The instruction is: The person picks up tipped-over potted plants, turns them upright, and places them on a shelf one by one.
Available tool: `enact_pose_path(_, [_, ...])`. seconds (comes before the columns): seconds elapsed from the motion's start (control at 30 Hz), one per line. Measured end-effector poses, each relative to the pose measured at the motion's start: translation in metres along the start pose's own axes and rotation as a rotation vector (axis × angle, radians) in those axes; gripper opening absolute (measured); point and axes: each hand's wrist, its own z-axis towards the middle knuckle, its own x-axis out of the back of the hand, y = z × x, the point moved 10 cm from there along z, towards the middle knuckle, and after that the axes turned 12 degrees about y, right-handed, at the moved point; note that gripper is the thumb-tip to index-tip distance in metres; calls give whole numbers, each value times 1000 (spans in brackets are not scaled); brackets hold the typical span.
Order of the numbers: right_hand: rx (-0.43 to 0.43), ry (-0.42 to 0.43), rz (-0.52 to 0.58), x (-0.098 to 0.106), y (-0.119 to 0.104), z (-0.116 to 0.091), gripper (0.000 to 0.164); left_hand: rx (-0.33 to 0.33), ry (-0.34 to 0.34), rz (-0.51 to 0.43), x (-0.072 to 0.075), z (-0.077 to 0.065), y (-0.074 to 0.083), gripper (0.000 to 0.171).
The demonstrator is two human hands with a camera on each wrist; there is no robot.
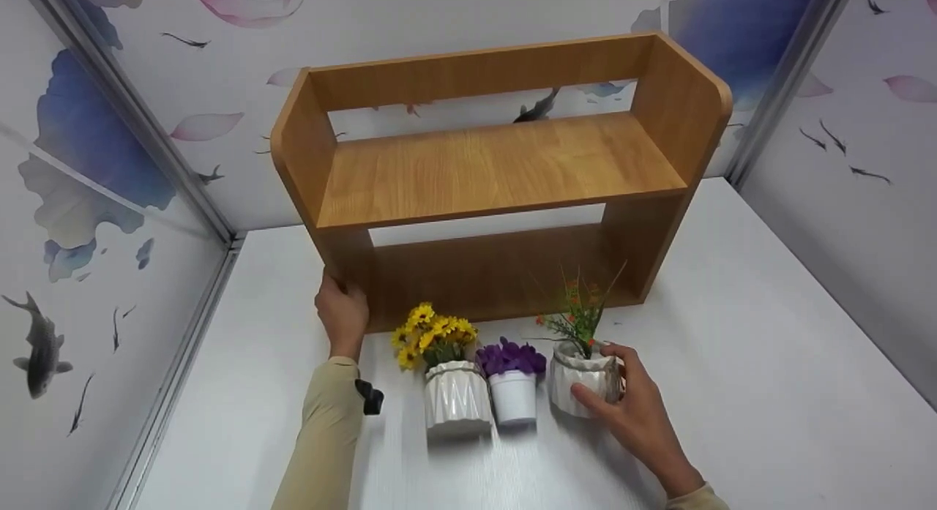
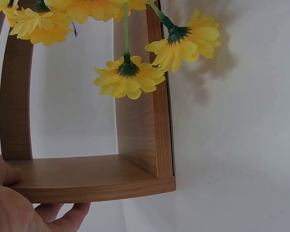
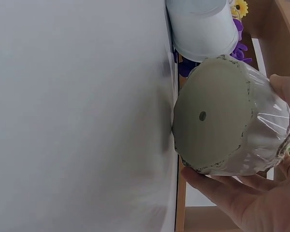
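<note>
A wooden two-tier shelf [image 1: 505,166] stands on the white table. My left hand [image 1: 342,311] grips its left side panel low down; in the left wrist view the thumb lies on the inner face and the fingers [image 2: 72,217] wrap the outer face. In my right hand [image 1: 635,407] is a white ceramic pot [image 1: 575,389] with grass and small orange flowers [image 1: 578,323], held around its side. Its base [image 3: 212,116] faces the right wrist camera, tilted up. A smaller white pot [image 1: 514,399] with purple flowers [image 1: 511,356] stands just left of it.
Left of the purple flowers is a ribbed white pot [image 1: 457,399] with yellow flowers [image 1: 432,333], close in front of the shelf. Printed wall panels [image 1: 95,203] enclose the table [image 1: 768,364] at the back and both sides.
</note>
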Motion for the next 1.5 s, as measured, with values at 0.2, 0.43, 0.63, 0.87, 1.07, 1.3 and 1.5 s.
enact_pose_path(0.2, [-1, -3, -8, -1, 0, -2, 67, 1, -7, -5, 0, -1, -1, 44])
enact_pose_path(0.43, [19, -11, 0, -1, -2, -5, 67, 8, 7, 13, 2, -2, -3, 44])
enact_pose_path(0.63, [67, -21, 23, 0, -6, -9, 65, 10, 5, 27, 1, -1, -4, 43])
enact_pose_path(0.87, [96, -28, 14, 2, -6, -12, 61, -10, 10, 16, 2, 0, -2, 42])
enact_pose_path(1.07, [130, -10, 2, 3, -5, -12, 67, -4, 16, 17, 2, -1, -2, 39])
enact_pose_path(1.3, [165, -31, -48, 3, -6, -13, 80, 2, 5, 7, -1, -1, -2, 41])
enact_pose_path(1.5, [157, -70, -58, 1, -5, -13, 71, 7, -5, 23, -2, -1, -2, 47])
